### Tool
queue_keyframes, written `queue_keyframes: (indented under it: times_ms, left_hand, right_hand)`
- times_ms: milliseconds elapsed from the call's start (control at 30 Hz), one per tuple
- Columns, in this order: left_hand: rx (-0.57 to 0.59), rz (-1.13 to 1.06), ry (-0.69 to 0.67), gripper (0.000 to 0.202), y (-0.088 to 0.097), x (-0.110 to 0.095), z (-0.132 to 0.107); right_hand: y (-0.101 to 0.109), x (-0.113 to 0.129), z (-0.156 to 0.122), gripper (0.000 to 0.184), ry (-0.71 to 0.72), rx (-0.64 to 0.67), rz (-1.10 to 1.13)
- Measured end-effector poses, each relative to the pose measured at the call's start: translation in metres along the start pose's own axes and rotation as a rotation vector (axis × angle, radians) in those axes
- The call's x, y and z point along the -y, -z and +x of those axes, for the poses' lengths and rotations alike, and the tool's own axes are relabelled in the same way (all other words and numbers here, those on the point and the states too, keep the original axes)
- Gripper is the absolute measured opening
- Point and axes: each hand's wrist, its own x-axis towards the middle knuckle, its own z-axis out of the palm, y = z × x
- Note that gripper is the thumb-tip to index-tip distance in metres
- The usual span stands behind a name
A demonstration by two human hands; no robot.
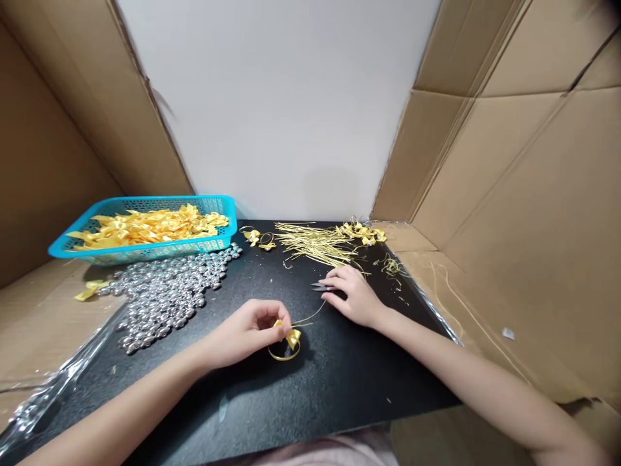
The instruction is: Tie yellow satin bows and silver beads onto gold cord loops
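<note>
My left hand [252,331] is closed in a pinch on a small yellow ribbon bow [290,339] with a gold cord loop under it, low over the black mat [291,395]. A thin gold cord runs from the bow toward my right hand [353,296]. That hand rests on the mat with its fingers curled around small metal snips [323,286], whose tips poke out to the left.
A blue basket [145,249] of yellow bows stands at the back left. Several silver bells [167,291] lie heaped in front of it. A bundle of gold cords [315,243] and finished bows [363,232] lie at the back. Cardboard walls close both sides.
</note>
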Motion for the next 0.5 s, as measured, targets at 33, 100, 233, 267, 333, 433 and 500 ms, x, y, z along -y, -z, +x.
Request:
queue_keyframes:
  times_ms: [33, 100, 233, 267, 333, 433, 500]
  left_hand:
    - [-0.006, 0.020, -0.004, 0.028, 0.000, -0.001, 0.000]
    - [-0.017, 0.055, -0.012, 0.028, -0.001, -0.001, 0.001]
    - [-0.019, 0.078, -0.017, 0.029, -0.002, -0.002, 0.001]
    - [-0.017, 0.079, -0.016, 0.028, -0.003, -0.002, 0.001]
    - [-0.014, 0.088, -0.015, 0.027, -0.004, -0.002, 0.001]
    - [0.001, 0.152, -0.026, 0.025, -0.006, -0.001, 0.000]
    - [0.016, 0.223, -0.039, 0.024, -0.008, 0.000, 0.000]
  right_hand:
    - [0.001, 0.009, -0.002, 0.019, 0.034, -0.004, 0.095]
    - [0.002, 0.026, -0.005, 0.013, 0.084, 0.042, 0.209]
    - [0.004, 0.042, -0.006, 0.007, 0.126, 0.080, 0.259]
    - [0.006, 0.043, -0.006, 0.008, 0.124, 0.093, 0.255]
    - [0.009, 0.044, -0.004, 0.009, 0.118, 0.121, 0.220]
    - [0.014, 0.046, -0.001, 0.010, 0.154, 0.132, 0.134]
    - [0.015, 0.049, 0.002, 0.010, 0.212, 0.125, 0.082]
